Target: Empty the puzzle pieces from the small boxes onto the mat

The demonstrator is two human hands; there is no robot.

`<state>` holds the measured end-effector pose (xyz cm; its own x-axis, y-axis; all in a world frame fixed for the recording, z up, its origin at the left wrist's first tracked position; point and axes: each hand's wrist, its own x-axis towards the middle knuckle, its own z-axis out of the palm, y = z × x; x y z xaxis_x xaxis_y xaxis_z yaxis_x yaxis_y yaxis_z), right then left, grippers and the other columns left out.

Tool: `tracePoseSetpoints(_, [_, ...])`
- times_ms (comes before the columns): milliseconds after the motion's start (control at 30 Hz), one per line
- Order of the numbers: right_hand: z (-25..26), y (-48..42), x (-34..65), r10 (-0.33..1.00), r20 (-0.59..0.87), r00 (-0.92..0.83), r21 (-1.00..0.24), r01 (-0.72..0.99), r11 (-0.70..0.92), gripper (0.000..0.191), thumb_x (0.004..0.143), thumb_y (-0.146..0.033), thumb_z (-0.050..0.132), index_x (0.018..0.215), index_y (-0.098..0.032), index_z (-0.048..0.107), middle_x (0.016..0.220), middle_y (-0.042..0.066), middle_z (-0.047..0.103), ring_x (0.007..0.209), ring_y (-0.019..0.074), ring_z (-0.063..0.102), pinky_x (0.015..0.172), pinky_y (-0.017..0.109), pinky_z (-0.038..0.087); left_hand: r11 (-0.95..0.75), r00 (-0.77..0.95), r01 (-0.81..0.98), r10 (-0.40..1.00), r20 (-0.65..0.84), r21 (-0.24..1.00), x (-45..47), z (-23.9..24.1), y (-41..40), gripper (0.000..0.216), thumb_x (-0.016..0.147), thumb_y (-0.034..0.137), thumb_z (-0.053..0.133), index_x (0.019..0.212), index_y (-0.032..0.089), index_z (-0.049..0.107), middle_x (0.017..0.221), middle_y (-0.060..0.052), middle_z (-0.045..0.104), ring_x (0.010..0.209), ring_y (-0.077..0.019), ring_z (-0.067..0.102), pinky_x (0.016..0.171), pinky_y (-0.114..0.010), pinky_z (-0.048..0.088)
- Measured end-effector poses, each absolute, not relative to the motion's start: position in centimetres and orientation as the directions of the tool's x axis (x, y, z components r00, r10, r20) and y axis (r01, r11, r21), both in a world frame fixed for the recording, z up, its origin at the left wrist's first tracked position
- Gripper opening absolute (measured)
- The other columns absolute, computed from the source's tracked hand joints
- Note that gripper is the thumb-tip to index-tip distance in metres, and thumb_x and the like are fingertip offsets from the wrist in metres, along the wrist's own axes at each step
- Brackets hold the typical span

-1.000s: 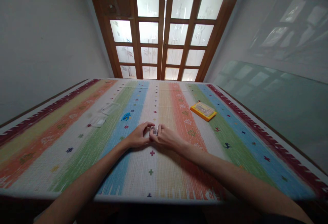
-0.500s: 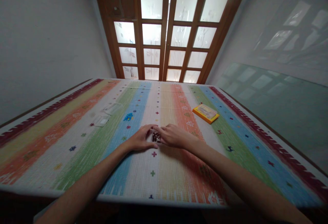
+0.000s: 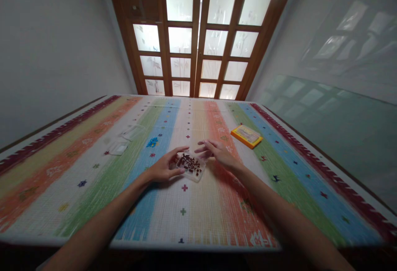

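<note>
Pale walls [image 3: 62,39] flank wood-framed glazed doors [image 3: 196,39], and before them runs one counter [image 3: 201,221] covered by one striped cloth [image 3: 297,180]. Farthest left on it lies one clear plastic case [image 3: 119,149], seemingly lidded and open. Next comes one small blue item [image 3: 152,142]; its kind is unclear.

Then the left hand [image 3: 166,167], thumb and fingers curved about the left end of one clear tray [image 3: 196,176], grasping it near the counter's middle. Small dark-brown pieces [image 3: 192,163] lie inside, dozens, too tiny and crowded to count exactly. The right hand [image 3: 217,153] hangs by the tray's far right side, fingers loosely parted, nothing visible in them. Well right sits one yellow-edged box [image 3: 246,136].

My reading: the loose pieces are being handled, one hand steadying, the other free; lifting any single piece would call for a fine fingertip pinch and a steady tray.
</note>
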<state>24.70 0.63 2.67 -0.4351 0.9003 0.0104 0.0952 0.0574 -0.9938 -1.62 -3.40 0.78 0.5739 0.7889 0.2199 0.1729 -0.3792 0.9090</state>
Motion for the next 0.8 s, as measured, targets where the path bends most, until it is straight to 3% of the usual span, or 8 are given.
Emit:
tracePoseSetpoints(100, [2.8, 0.5, 24.5, 0.904, -0.012, -0.428, -0.999, 0.049, 0.01, 0.037, 0.1, -0.052, 0.054, 0.112, -0.018, 0.066, 0.108, 0.016, 0.078, 0.081, 0.0215, 0.076, 0.079, 0.039, 0.062, -0.341, 0.592, 0.18, 0.787, 0.175, 0.923, -1.7, 1.0, -3.5, 0.075, 0.083, 0.034, 0.077, 0.15, 0.017, 0.046, 0.12, -0.014, 0.066, 0.101, -0.0234, 0.064, 0.095, -0.044, 0.053])
tracePoseSetpoints(200, [2.2, 0.7, 24.2, 0.908, -0.004, -0.418, -1.0, 0.019, 0.005, 0.04, 0.098, -0.053, 0.058, 0.121, -0.021, 0.063, 0.115, 0.016, 0.076, 0.09, 0.0231, 0.076, 0.083, 0.042, 0.062, -0.323, 0.546, 0.215, 0.822, 0.161, 0.922, -2.0, 1.2, -3.5, 0.08, 0.083, 0.032, 0.076, 0.154, 0.017, 0.041, 0.112, -0.011, 0.066, 0.095, -0.0211, 0.063, 0.092, -0.042, 0.053])
tracePoseSetpoints(333, [0.1, 1.0, 24.3, 0.927, 0.034, -0.373, -0.999, -0.001, 0.037, 0.042, 0.1, -0.052, 0.056, 0.131, -0.024, 0.058, 0.127, 0.015, 0.072, 0.109, 0.0227, 0.073, 0.098, 0.044, 0.058, -0.352, 0.426, 0.295, 0.881, 0.208, 0.888, -3.4, 1.6, -3.1, 0.08, 0.083, 0.033, 0.074, 0.154, 0.02, 0.04, 0.125, -0.013, 0.061, 0.092, -0.0186, 0.061, 0.091, -0.041, 0.054])
tracePoseSetpoints(467, [-0.9, 0.5, 24.9, 0.91, 0.128, -0.394, -0.965, 0.162, 0.206, 0.034, 0.102, -0.044, 0.052, 0.126, -0.022, 0.063, 0.13, 0.015, 0.07, 0.123, 0.0236, 0.066, 0.108, 0.047, 0.051, -0.361, 0.275, 0.353, 0.922, 0.273, 0.863, -6.1, 2.4, -2.9, 0.076, 0.083, 0.038, 0.072, 0.152, 0.026, 0.043, 0.139, -0.013, 0.054, 0.096, -0.0184, 0.061, 0.086, -0.037, 0.057])
tracePoseSetpoints(633, [0.0, -1.5, 25.0, 0.809, 0.204, -0.551, -0.808, 0.372, 0.457, 0.037, 0.1, -0.036, 0.055, 0.131, -0.017, 0.063, 0.133, 0.017, 0.068, 0.119, 0.0247, 0.068, 0.107, 0.048, 0.052, -0.313, 0.071, 0.477, 0.945, 0.319, 0.821, -10.2, 4.0, -2.9, 0.078, 0.082, 0.041, 0.072, 0.152, 0.025, 0.041, 0.138, -0.013, 0.055, 0.096, -0.0198, 0.064, 0.091, -0.043, 0.058])
tracePoseSetpoints(800, [-0.2, -3.0, 24.7, 0.683, 0.232, -0.692, -0.52, 0.506, 0.689, 0.052, 0.1, -0.036, 0.055, 0.146, -0.013, 0.055, 0.153, 0.021, 0.052, 0.144, 0.0305, 0.048, 0.118, 0.054, 0.041, -0.299, -0.069, 0.643, 0.894, 0.442, 0.705, -13.5, 5.3, -2.3, 0.076, 0.08, 0.043, 0.07, 0.149, 0.026, 0.043, 0.14, -0.014, 0.053, 0.095, -0.0214, 0.063, 0.089, -0.046, 0.06])
